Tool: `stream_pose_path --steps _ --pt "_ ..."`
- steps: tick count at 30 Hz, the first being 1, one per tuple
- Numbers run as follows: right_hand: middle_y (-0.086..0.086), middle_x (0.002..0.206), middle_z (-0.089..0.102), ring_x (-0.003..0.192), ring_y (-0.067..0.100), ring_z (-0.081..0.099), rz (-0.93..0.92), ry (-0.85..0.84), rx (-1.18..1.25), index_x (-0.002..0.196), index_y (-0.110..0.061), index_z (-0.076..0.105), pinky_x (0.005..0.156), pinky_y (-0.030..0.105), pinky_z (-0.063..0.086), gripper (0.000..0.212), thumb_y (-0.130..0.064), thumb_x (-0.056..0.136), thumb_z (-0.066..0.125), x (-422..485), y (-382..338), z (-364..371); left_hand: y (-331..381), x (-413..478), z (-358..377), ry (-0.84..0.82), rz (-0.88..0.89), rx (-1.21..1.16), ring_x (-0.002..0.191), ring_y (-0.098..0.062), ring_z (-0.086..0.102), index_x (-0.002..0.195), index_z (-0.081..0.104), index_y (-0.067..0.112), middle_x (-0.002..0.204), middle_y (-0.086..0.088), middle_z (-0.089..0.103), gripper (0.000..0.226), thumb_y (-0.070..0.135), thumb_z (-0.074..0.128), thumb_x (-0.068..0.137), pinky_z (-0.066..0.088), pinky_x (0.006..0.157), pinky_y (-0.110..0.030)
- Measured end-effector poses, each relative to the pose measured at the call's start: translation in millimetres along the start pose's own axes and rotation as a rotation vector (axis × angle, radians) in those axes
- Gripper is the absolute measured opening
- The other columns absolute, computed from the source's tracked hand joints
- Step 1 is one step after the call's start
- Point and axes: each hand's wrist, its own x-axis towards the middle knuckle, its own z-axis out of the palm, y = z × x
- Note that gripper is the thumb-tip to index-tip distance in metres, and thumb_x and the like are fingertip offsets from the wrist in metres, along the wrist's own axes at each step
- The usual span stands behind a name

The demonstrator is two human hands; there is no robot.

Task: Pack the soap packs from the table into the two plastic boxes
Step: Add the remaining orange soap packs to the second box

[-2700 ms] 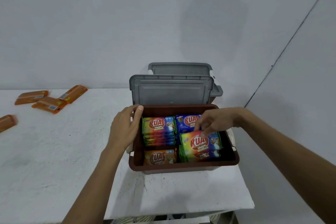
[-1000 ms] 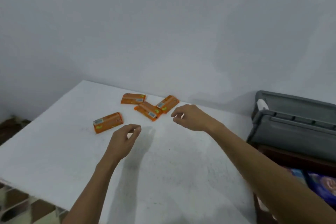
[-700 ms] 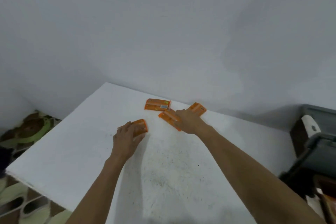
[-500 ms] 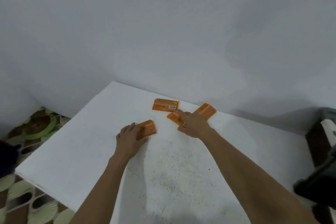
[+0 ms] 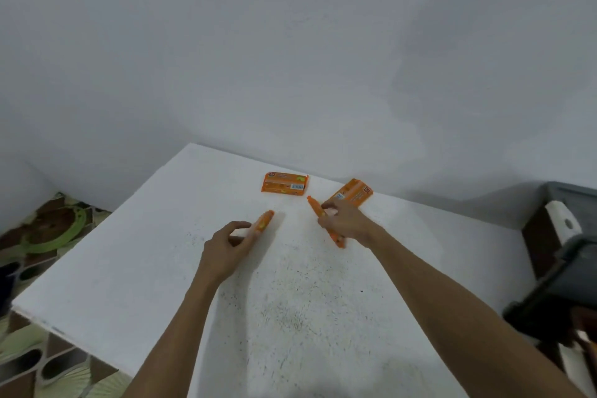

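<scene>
On the table (image 5: pixel 145 268), mid-span: left hand (image 5: pixel 226 249) pinches left soap pack (image 5: pixel 264 222), right hand (image 5: pixel 347 223) pinches right soap pack (image 5: pixel 318 210) — both packs on edge. Seat thumbs firmly before lifting — plastic box (image 5: pixel 549 281) sits right.

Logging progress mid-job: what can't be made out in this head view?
Grey-lidded plastic boxes, head view: cut off by right edge, blurred; contents hidden.
Orange soap pack in left hand, head view: edge-on, label unseen.
Second orange soap pack in right hand: partly covered by fingers.
</scene>
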Motion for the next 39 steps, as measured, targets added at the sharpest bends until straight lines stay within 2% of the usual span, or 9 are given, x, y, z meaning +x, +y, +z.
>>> stream_pose_path --steps 3,5,8,11,15,24,27,32,39 --pt "0.014 0.12 0.06 0.102 0.028 0.059 0.111 -0.081 0.612 0.123 -0.014 0.053 0.078 0.036 0.048 0.04 -0.023 0.085 0.056 -24.9 11.3 -12.6 11.7 -14.6 6.9 -0.085 -0.122 -0.399 0.105 -0.021 0.064 0.12 0.064 0.03 0.121 -0.003 0.065 0.037 0.052 0.057 0.091 0.056 0.086 -0.039" --pt "0.017 0.127 0.061 0.102 0.029 0.062 0.136 -0.127 0.794 0.133 -0.013 0.051 0.074 0.035 0.052 0.046 -0.019 0.088 0.051 -42.4 21.6 -20.9 22.0 -24.9 10.6 -0.171 -0.159 -0.534 0.108 -0.025 0.063 0.127 0.059 0.023 0.121 -0.007 0.064 0.04 0.047 0.049 0.096 0.056 0.085 -0.037" --pt "0.02 0.111 0.067 0.087 0.031 0.067 0.099 -0.182 0.887 0.126 -0.004 0.057 0.07 0.037 0.056 0.036 -0.019 0.094 0.052 -73.7 29.1 -31.3 38.6 -37.0 17.8 -0.248 -0.174 -0.586 0.107 -0.025 0.065 0.124 0.058 0.024 0.117 -0.007 0.066 0.038 0.047 0.041 0.099 0.055 0.085 -0.037" --pt "0.02 0.109 0.07 0.089 0.032 0.069 -0.001 -0.118 0.75 0.118 -0.004 0.06 0.077 0.041 0.056 0.029 -0.018 0.093 0.064 -107.0 33.8 -45.6 56.5 -48.2 30.3 -0.311 -0.162 -0.603 0.106 -0.027 0.066 0.123 0.059 0.024 0.114 -0.009 0.07 0.039 0.048 0.038 0.1 0.054 0.086 -0.038" --pt "0.015 0.104 0.072 0.082 0.024 0.071 -0.042 -0.068 0.621 0.11 -0.009 0.062 0.07 0.034 0.057 0.026 -0.015 0.088 0.071 -158.6 37.8 -72.8 85.2 -70.3 52.4 -0.368 -0.065 -0.581 0.101 -0.027 0.07 0.122 0.058 0.02 0.107 -0.009 0.073 0.035 0.044 0.046 0.098 0.054 0.086 -0.039" --pt "0.013 0.106 0.075 0.089 0.025 0.072 -0.112 -0.054 0.343 0.116 -0.004 0.067 0.078 0.034 0.056 0.042 -0.011 0.077 0.078 -285.8 83.1 -160.3 162.2 -144.2 123.2 -0.467 0.053 -0.566 0.09 -0.03 0.073 0.117 0.063 0.017 0.102 -0.008 0.074 0.029 0.027 0.064 0.09 0.059 0.079 -0.037" --pt "0.011 0.105 0.075 0.092 0.029 0.073 -0.091 -0.068 0.225 0.116 -0.007 0.066 0.08 0.037 0.058 0.038 -0.011 0.08 0.077 -323.4 107.4 -187.9 186.0 -173.1 152.8 -0.491 0.071 -0.623 0.095 -0.034 0.071 0.117 0.062 0.012 0.106 -0.014 0.073 0.03 0.019 0.066 0.089 0.058 0.083 -0.044" --pt "0.01 0.1 0.076 0.089 0.027 0.073 -0.052 -0.129 0.02 0.111 -0.01 0.062 0.076 0.037 0.058 0.03 -0.014 0.085 0.075 -368.5 144.5 -218.8 216.6 -212.8 202.5 -0.436 0.066 -0.764 0.094 -0.025 0.069 0.119 0.061 0.007 0.109 -0.014 0.071 0.032 0.013 0.066 0.088 0.056 0.086 -0.041" --pt "0.003 0.105 0.074 0.092 0.016 0.072 -0.019 -0.205 -0.208 0.112 -0.014 0.06 0.081 0.032 0.059 0.026 -0.019 0.089 0.071 -390.5 186.8 -226.5 242.7 -251.3 258.5 -0.331 0.064 -0.822 0.091 -0.017 0.072 0.108 0.064 0.015 0.096 0.0 0.075 0.027 0.012 0.072 0.082 0.059 0.071 -0.027"
